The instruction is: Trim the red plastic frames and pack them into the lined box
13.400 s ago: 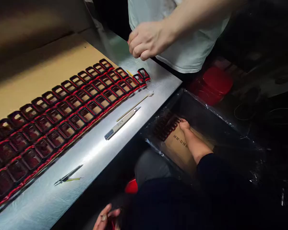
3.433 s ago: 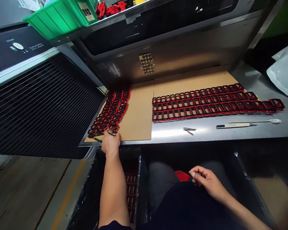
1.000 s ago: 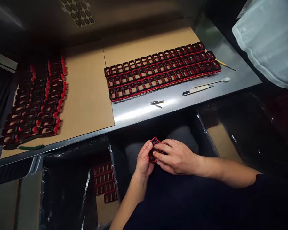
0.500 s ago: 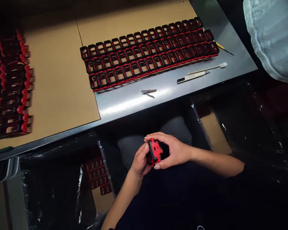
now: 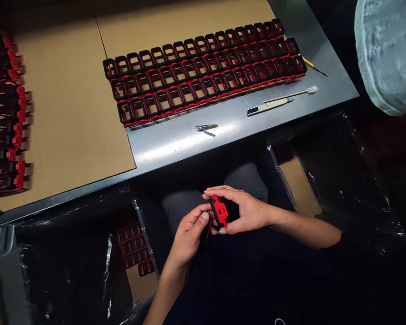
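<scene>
Head view: looking down over lap & bench edge.
Bench (image 5: 223,135): steel top w/ cardboard sheet (image 5: 71,113) on its left part, a soft bed for parts.
Bins: plastic-lined box (image 5: 135,257) under bench by left knee, more red/black parts inside; second lined box (image 5: 301,185) on the right, cardboard in the bottom.
Rows (image 5: 203,72): three neat lines of black frames w/ red edging, packed side by side on bench, easy to count. Second batch (image 5: 6,117) at far left, darker, detail unclear.
Bag (image 5: 389,54): pale bundle top right, contents unknown.
Tools: knife (image 5: 269,106), swab stick (image 5: 291,94), tweezers (image 5: 206,127), all parked just in front of rows, w/in reach.
Right hand (image 5: 246,212): fingers curled round part (image 5: 219,213), pinching it top & bottom, red face turned up to the eye.
Left hand (image 5: 189,234): thumb & fingertips pressed on part's left edge, steadying it.
Part: red/black piece, held over lap, below bench, well apart from rows.
</scene>
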A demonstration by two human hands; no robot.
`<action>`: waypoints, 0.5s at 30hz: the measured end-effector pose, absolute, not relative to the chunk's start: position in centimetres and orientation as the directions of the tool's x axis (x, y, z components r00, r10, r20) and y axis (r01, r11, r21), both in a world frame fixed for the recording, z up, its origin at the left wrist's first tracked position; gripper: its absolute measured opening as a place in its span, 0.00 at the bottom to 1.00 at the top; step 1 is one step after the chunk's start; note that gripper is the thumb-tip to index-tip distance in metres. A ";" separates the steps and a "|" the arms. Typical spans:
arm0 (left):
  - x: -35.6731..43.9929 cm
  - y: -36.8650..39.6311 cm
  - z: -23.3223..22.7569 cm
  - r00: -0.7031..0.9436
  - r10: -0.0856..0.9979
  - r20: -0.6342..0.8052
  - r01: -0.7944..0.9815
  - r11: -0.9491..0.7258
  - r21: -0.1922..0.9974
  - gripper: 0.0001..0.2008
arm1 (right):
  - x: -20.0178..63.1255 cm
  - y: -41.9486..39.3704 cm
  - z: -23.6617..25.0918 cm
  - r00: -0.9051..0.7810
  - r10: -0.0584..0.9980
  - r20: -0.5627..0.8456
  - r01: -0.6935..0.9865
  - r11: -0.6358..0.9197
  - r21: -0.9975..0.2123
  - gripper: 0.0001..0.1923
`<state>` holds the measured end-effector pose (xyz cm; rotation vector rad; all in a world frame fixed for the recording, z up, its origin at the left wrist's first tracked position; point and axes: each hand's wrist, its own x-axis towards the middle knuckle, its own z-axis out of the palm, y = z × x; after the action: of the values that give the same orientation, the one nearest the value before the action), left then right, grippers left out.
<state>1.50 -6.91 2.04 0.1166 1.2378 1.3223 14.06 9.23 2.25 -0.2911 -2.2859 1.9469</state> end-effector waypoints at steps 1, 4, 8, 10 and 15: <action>1.5 -7.2 2.2 -0.251 0.764 -0.595 -0.619 0.346 0.705 0.20 | 14.1 9.2 2.3 -0.975 0.219 -0.028 0.064 0.162 -0.985 0.44; 1.4 -7.6 2.8 -0.310 0.793 -0.524 -0.480 0.345 0.807 0.23 | 14.0 9.1 2.3 -0.980 0.197 -0.021 0.060 0.194 -0.979 0.44; 1.4 -7.5 4.0 -0.304 0.842 -0.446 -0.300 0.360 0.883 0.27 | 14.1 9.0 2.4 -0.982 0.190 -0.002 0.047 0.233 -0.971 0.42; 1.4 -7.3 4.5 -0.283 0.839 -0.465 -0.259 0.400 0.879 0.27 | 14.1 9.0 2.3 -0.982 0.189 0.017 0.032 0.251 -0.968 0.43; 1.8 -6.9 4.5 -0.270 0.822 -0.501 -0.259 0.439 0.860 0.24 | 14.1 8.9 2.2 -0.978 0.198 0.059 -0.001 0.285 -0.958 0.43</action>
<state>1.83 -6.90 4.49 0.5221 1.4959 1.1326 14.15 8.91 2.20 -0.1847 -2.3800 1.7748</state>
